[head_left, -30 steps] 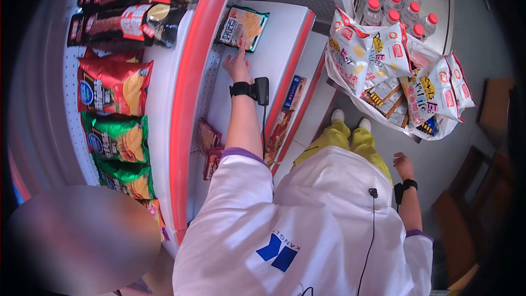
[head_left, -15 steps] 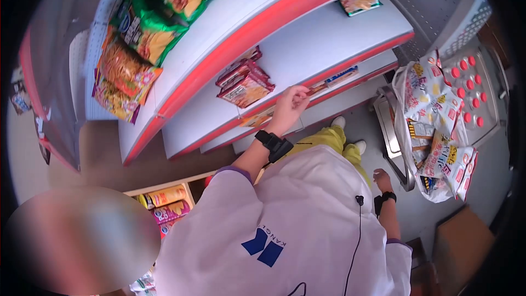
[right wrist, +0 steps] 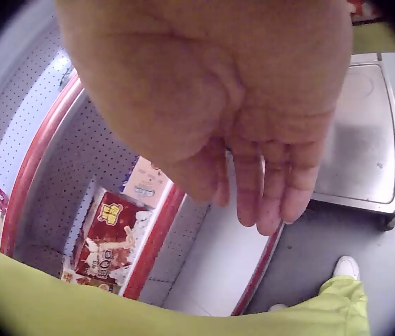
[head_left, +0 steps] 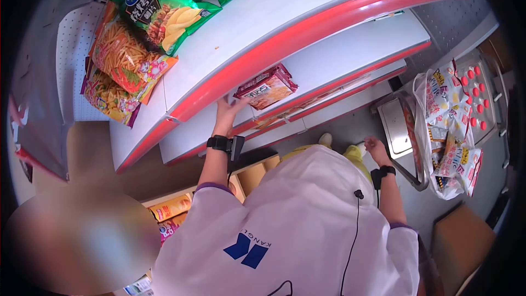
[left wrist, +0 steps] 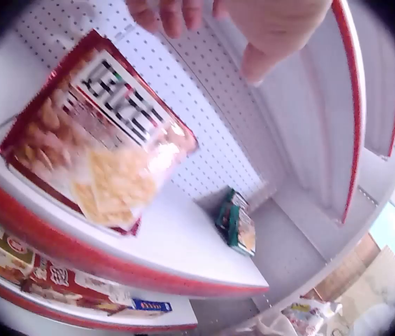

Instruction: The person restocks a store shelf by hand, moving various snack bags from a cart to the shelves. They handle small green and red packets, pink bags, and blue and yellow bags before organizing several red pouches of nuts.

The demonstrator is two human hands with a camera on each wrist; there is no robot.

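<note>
Fingers [left wrist: 172,21] of the left hand [head_left: 226,116] are spread apart and hold nothing, just beside the red snack packs [head_left: 269,90] on the white shelf [head_left: 350,49]; whether they touch, I cannot tell. The right hand [right wrist: 211,98] hangs near a metal cart [right wrist: 365,133], empty, its fingers a little bent. Green chip bags [head_left: 161,13] lie higher up.

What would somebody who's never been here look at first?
Probably the big, bright green chip bag near the top left of the head view. Next might come the left hand, right beside the dark red snack packets on a white shelf. Over on the right, white snack packs sit near red-capped bottles.
</note>
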